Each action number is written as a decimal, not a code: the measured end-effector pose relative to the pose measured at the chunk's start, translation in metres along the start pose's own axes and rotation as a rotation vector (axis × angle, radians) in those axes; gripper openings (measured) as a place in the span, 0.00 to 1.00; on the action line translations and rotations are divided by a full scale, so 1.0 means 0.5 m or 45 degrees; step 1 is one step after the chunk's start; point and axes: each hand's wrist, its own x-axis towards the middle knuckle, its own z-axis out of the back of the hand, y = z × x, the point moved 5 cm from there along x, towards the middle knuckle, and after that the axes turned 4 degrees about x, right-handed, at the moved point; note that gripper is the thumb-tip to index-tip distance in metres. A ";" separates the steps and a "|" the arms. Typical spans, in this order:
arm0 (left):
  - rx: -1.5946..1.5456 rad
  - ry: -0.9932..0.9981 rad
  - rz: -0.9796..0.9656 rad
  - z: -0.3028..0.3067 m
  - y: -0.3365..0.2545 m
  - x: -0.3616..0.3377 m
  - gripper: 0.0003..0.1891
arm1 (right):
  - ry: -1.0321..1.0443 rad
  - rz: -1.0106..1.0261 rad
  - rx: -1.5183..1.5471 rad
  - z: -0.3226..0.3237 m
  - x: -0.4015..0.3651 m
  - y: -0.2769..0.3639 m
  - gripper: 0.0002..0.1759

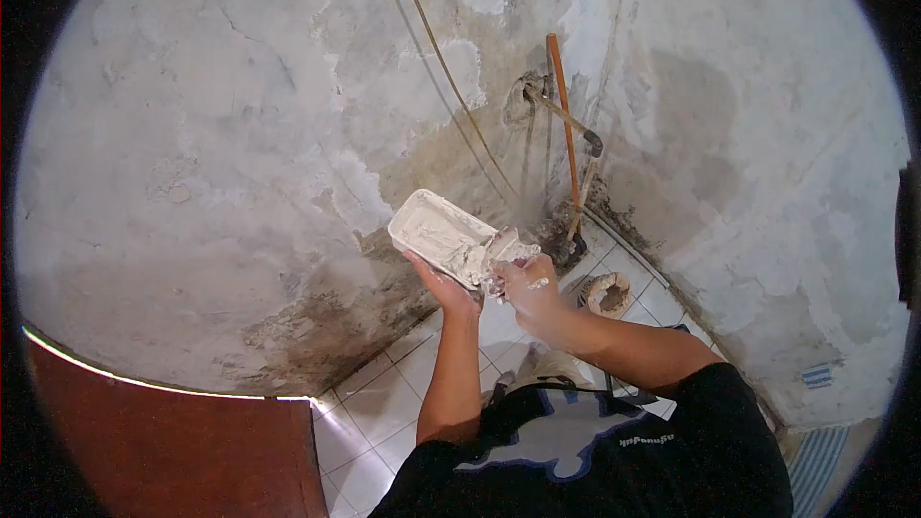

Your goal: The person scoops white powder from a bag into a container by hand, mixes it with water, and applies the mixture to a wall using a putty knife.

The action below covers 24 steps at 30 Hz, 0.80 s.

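Observation:
My left hand (443, 286) holds a white rectangular tub (436, 232) from below, near its lower left side. Pale, thick paste (449, 238) fills much of the tub. At the tub's right end, my right hand (523, 280) is closed round something smeared with paste; the shape of what it grips is hidden. Lumps of paste cling to the fingers of my right hand. Both hands are in front of my body, close to the stained wall (240, 134).
A bent pipe (566, 118) comes out of the wall near the corner, beside an orange rod (563, 96). An open bag (609, 294) stands on the white tiled floor (379, 403). A brown door (163, 432) is at lower left. A thin cable hangs along the wall.

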 end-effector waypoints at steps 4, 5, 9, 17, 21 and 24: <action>-0.014 0.020 -0.089 -0.003 -0.011 -0.009 0.40 | -0.051 0.077 0.003 -0.012 -0.008 -0.008 0.05; -0.016 0.029 -0.127 -0.004 -0.015 -0.009 0.40 | -0.065 0.054 0.000 -0.015 -0.013 -0.003 0.05; -0.094 0.029 -0.222 0.001 -0.041 0.002 0.40 | -0.023 -0.019 -0.073 -0.024 -0.056 0.055 0.06; -0.119 0.140 -0.262 -0.011 -0.050 0.005 0.39 | 0.098 0.009 -0.122 -0.031 -0.039 0.040 0.06; -0.074 0.113 -0.296 -0.007 -0.054 0.010 0.39 | 0.081 0.069 -0.124 -0.042 -0.042 0.040 0.06; -0.065 0.088 -0.270 -0.009 -0.059 -0.001 0.40 | 0.093 0.023 -0.202 -0.046 -0.041 0.039 0.07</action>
